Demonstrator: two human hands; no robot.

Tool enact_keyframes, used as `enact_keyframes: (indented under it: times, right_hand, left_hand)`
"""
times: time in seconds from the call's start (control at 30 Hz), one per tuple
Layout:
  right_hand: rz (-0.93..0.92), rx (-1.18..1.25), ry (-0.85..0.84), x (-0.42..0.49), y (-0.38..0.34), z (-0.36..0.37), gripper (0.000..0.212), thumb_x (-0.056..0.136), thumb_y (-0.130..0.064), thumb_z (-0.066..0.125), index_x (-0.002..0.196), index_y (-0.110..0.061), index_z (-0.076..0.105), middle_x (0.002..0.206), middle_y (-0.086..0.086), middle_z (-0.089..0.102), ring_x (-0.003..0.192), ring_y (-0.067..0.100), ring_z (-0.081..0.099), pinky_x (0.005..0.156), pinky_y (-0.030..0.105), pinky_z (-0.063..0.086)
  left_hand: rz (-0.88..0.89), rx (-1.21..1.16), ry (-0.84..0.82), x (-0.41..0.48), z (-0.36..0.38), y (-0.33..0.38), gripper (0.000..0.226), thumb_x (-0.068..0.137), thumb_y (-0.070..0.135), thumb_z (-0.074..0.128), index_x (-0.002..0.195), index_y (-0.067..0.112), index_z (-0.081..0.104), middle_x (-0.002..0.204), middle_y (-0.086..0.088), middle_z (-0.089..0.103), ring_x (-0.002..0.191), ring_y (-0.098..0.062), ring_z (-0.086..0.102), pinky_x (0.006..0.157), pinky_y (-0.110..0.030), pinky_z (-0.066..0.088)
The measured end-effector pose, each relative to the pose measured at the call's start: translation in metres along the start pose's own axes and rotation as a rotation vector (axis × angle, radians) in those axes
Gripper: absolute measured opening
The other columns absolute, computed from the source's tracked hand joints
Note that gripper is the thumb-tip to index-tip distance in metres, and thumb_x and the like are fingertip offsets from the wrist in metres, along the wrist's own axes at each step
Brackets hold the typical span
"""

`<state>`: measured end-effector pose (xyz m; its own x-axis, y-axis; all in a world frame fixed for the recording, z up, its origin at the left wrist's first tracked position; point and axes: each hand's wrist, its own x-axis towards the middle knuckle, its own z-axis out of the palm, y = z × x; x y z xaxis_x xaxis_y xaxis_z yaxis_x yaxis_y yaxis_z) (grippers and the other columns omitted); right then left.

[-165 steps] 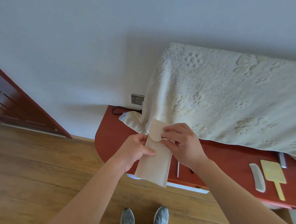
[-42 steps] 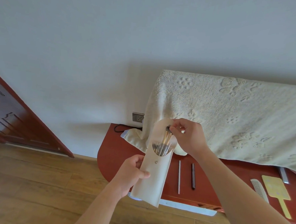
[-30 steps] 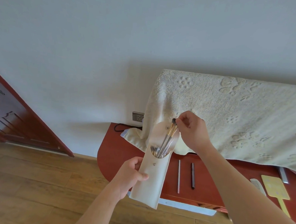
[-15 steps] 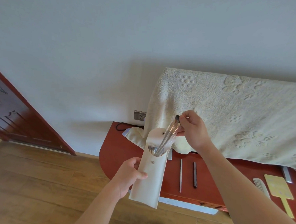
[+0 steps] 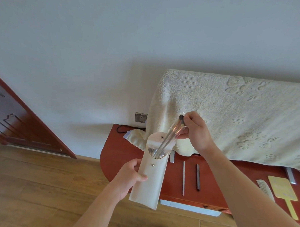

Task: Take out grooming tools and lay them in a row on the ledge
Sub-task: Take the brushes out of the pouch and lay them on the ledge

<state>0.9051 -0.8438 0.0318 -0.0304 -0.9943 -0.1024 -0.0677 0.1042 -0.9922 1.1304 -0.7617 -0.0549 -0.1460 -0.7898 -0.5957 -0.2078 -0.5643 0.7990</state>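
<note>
Several slim tools (image 5: 169,139) stood partly out of the cream pouch (image 5: 150,181) in the middle of the frame. Their lower ends were inside its mouth and their upper ends leaned toward the upper right. Your right hand (image 5: 196,132) pinched those upper ends between thumb and fingers, with a dark tip showing just above your fingertips. Your left hand (image 5: 130,177) gripped the pouch by its left edge, thumb across the front, and held it tilted in the air in front of the red counter (image 5: 121,157). The pouch flap stood open, and more metal ends showed in the opening.

On the counter to the right of the pouch lay a thin pale stick (image 5: 183,177) and a dark stick (image 5: 198,176), side by side but apart, both pointing toward the wall. A short metal piece (image 5: 172,157) lay just behind the pouch's right edge. At the far right sat a white comb (image 5: 265,188) beside a yellow paddle-shaped item (image 5: 282,191), with another metal piece (image 5: 291,175) above them.

A cream embossed towel (image 5: 241,118) draped down onto the back of the counter. A wall socket (image 5: 141,117) and a black cable (image 5: 120,129) sat at its left edge. A red-brown door (image 5: 15,123) filled the left side above the wooden floor (image 5: 37,185).
</note>
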Motion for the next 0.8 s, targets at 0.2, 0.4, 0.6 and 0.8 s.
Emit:
enact_keyframes:
  times: [0.2,0.4,0.6,0.8]
  right_hand:
    - [0.025,0.008,-0.024,0.000,0.001,0.003,0.019,0.104,-0.015,0.038,0.093,-0.005,0.049,0.079,0.002,0.067,0.062,0.030,0.065,0.066,0.047,0.060]
    - [0.031,0.012,-0.032,0.001,0.000,0.007,0.020,0.104,-0.014,0.038,0.090,-0.005,0.049,0.077,0.009,0.066,0.060,0.029,0.065,0.065,0.046,0.059]
    - [-0.002,0.015,-0.016,0.000,-0.003,0.007,0.019,0.104,-0.012,0.037,0.092,-0.005,0.049,0.084,0.000,0.063,0.059,0.022,0.066,0.061,0.040,0.060]
    - [-0.033,0.012,-0.001,0.000,-0.005,0.004,0.018,0.104,-0.013,0.038,0.093,-0.005,0.049,0.079,0.001,0.066,0.062,0.022,0.068,0.064,0.041,0.060]
  left_hand:
    - [-0.007,0.007,-0.021,0.004,-0.004,-0.002,0.041,0.078,-0.002,0.068,0.112,0.021,0.064,0.100,0.002,0.074,0.098,-0.020,0.070,0.092,-0.046,0.055]
    - [-0.005,0.004,-0.017,0.009,-0.007,-0.002,0.041,0.079,-0.002,0.068,0.112,0.021,0.064,0.099,0.003,0.074,0.096,-0.018,0.071,0.090,-0.044,0.056]
    - [0.013,0.005,-0.004,0.013,-0.009,0.003,0.041,0.079,-0.004,0.068,0.112,0.021,0.064,0.099,0.002,0.074,0.096,-0.020,0.071,0.090,-0.045,0.056]
    - [0.059,0.024,0.001,0.015,-0.008,0.011,0.041,0.081,-0.004,0.067,0.113,0.022,0.064,0.100,0.004,0.075,0.094,-0.017,0.071,0.089,-0.043,0.056]
